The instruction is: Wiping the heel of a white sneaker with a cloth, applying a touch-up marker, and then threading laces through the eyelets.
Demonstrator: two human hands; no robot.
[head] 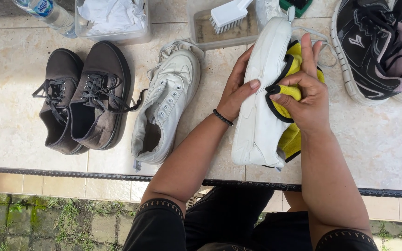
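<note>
My left hand [237, 88] grips a white sneaker [261, 111] by its side, thumb lying across the sole edge, and holds it on its side above the tiled ledge. My right hand [303, 90] presses a yellow cloth with black trim [291, 137] against the same shoe, one finger wrapped in the cloth. A black bead bracelet sits on my left wrist. The matching white sneaker [166, 107] lies on the tiles to the left, laces loose.
A pair of dark brown lace-up shoes [84, 100] stands at the left. Black sports shoes [380, 46] sit at the top right. Behind are a clear tub with a white brush [229, 16], a tub of white cloth [112, 18], and a plastic bottle [47, 11]. The ledge edge [70, 174] runs below.
</note>
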